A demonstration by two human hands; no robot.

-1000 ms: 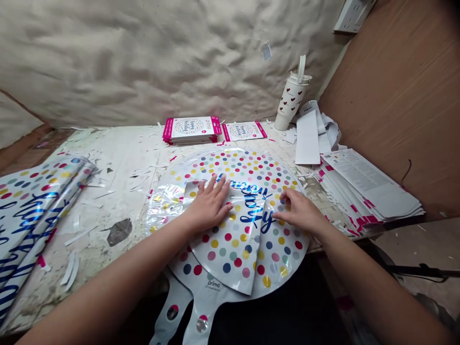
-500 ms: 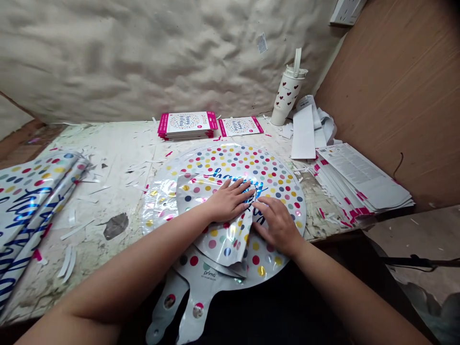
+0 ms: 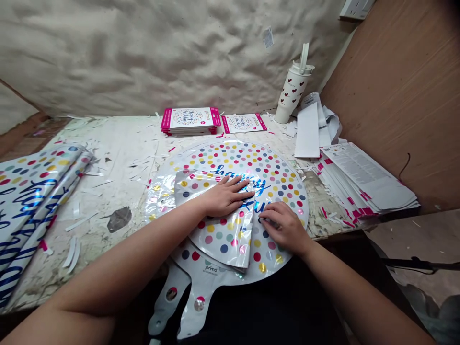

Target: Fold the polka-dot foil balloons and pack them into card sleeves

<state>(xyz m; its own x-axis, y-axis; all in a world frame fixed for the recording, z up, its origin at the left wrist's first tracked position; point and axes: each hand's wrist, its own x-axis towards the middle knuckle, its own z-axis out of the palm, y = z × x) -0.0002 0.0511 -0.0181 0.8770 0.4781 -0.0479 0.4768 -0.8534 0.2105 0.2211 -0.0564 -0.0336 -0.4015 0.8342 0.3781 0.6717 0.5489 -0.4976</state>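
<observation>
Scrap-strewn tabletop (image 3: pixel 120 139) meets a crumpled wall covering (image 3: pixel 143 57); at its near edge, a folded dotted sheet (image 3: pixel 221 239) lies on flat round balloons (image 3: pixel 269 160); the left hand (image 3: pixel 227 197) rests on it, fingers spread, gripping nothing; the right hand (image 3: pixel 283 227) curls just beside the fold, its grip unclear; even palm pressure would likely keep the crease straight.

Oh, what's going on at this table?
A person is handling dotted foil balloons. Their left hand lies flat, fingers spread, on a folded balloon, which rests on flat round balloons. The right hand is beside the fold's straight edge; whether it pinches anything is unclear. Farther back sit a stack of pink-edged packets and a single packet.
</observation>
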